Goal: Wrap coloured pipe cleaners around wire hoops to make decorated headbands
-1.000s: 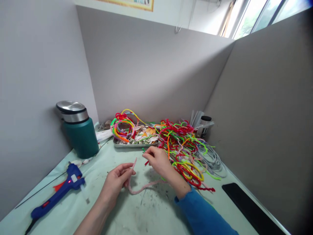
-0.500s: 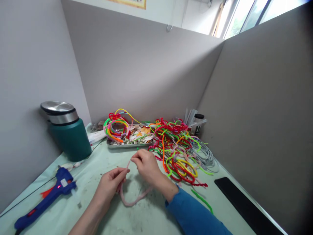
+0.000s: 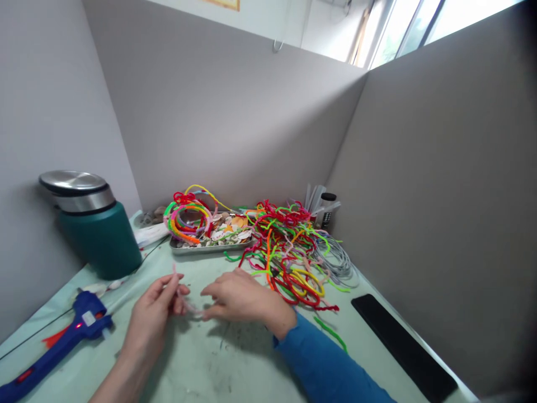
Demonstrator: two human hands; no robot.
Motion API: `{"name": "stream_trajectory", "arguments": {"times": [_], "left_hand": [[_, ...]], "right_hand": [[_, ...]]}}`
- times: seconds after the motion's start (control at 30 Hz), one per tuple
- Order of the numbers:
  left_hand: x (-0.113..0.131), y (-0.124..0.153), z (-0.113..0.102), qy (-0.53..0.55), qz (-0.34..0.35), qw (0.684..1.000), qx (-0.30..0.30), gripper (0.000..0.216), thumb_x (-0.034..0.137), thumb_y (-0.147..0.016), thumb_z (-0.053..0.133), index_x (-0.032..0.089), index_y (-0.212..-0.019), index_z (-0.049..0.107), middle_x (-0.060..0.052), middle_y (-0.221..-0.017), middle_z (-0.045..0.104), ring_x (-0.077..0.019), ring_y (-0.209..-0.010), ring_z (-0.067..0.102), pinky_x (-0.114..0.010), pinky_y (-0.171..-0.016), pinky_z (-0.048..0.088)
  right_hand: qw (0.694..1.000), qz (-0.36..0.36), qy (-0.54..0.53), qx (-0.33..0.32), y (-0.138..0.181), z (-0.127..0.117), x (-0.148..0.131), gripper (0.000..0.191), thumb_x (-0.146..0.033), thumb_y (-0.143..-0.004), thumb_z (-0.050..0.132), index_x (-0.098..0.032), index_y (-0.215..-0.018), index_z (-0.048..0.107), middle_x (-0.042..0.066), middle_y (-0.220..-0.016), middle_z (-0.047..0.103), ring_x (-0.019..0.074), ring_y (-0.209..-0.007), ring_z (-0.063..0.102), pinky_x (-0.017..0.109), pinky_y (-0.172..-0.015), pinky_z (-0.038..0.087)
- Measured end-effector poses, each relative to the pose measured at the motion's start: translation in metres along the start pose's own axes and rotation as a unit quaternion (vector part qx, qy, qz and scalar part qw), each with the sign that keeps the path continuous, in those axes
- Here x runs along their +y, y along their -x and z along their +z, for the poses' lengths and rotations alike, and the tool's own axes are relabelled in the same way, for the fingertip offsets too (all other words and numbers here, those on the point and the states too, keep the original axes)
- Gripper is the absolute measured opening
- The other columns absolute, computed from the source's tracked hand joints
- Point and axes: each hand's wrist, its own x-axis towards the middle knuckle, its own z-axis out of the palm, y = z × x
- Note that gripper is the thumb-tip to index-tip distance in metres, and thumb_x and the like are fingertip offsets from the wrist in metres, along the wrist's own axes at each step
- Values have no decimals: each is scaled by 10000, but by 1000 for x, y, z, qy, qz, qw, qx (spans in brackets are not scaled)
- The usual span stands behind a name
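Observation:
A pale pink pipe cleaner [image 3: 191,309] is pinched between the thumb and fingers of my left hand [image 3: 151,313]. One end pokes up above those fingertips, and the rest runs down to the right, a little blurred. My right hand [image 3: 247,298] is just right of it, with thumb and index finger spread apart. The thumb tip is close to the strand's far end; whether they touch, I cannot tell. Past my right wrist lies a tangled pile of coloured pipe cleaners [image 3: 289,224].
Left on the cloth-covered table are a blue hot glue gun [image 3: 78,330] with a red light and a green flask [image 3: 100,240]. A metal tray [image 3: 210,249] of shells stands at the back. Grey wire coils [image 3: 335,260] and a black strip [image 3: 398,341] lie right. Grey partitions enclose the table.
The pink loop has been drawn out of its curve. My right hand has dropped from the upper end, its fingers spreading apart. The view has swung slightly right.

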Motion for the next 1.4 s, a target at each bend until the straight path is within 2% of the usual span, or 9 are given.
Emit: {"name": "stream_trajectory", "arguments": {"times": [0.07,0.23,0.3,0.53,0.7,0.87,1.03,1.17,1.4], "left_hand": [[3,-3,-5,21,20,999,15,345,428,-672,680,180,-890,579,59,-621,574,-47,-397,389,-187,-427,394],[7,-8,-12,43,19,997,57,287,371,-645,704,193,-844,597,71,-588,547,-47,-417,395,-173,-434,418],[5,-9,-12,38,9,998,58,287,367,-634,709,189,-832,603,64,-593,561,-51,-427,412,-176,-441,431],[-4,-9,-7,-24,-14,1000,9,373,385,-597,715,182,-883,587,44,-617,614,-63,-442,475,-177,-461,461],[-10,-7,-5,-92,-18,994,-49,464,375,-560,737,173,-948,582,-1,-732,672,-91,-524,562,-192,-533,499],[-10,-2,-1,-133,0,989,-71,395,404,-595,700,175,-903,606,-26,-789,683,-106,-531,564,-204,-512,494],[-10,0,-1,-180,24,980,-76,384,439,-612,664,176,-887,614,-40,-781,687,-127,-521,554,-226,-491,481],[-14,-2,0,-221,34,971,-87,471,528,-614,614,189,-940,595,-33,-770,693,-133,-487,534,-253,-477,473],[-18,-2,2,-274,83,951,-120,549,612,-629,523,179,-957,598,-1,-561,645,-152,-408,506,-248,-394,403]], "right_hand": [[999,13,36,-19,-1,6,-1,220,-367,-831,553,-213,-919,683,49,-808,673,188,-764,603,260,-623,394],[997,53,42,21,11,3,26,360,-427,-890,454,-175,-800,694,58,-799,652,156,-750,567,243,-640,373],[994,92,26,57,24,-8,40,300,-358,-901,463,-175,-821,687,47,-806,653,147,-777,554,237,-682,369],[947,222,17,232,105,-48,76,179,-233,-877,503,-151,-850,659,64,-896,631,164,-883,529,279,-799,369],[905,297,15,305,166,-29,69,165,-210,-865,501,-149,-872,653,79,-907,638,190,-895,536,310,-803,386],[923,288,-23,253,206,-5,37,217,-224,-883,474,-159,-799,664,53,-815,653,168,-799,560,280,-755,395],[910,331,-12,250,227,-11,27,177,-249,-857,511,-173,-892,667,59,-938,653,176,-902,560,275,-814,385],[860,466,46,201,224,-22,50,221,-292,-854,499,-174,-935,666,74,-1017,635,201,-986,550,270,-814,392],[809,570,75,126,200,-43,124,214,-316,-891,494,-161,-947,632,64,-967,636,181,-886,597,324,-778,465]]}}
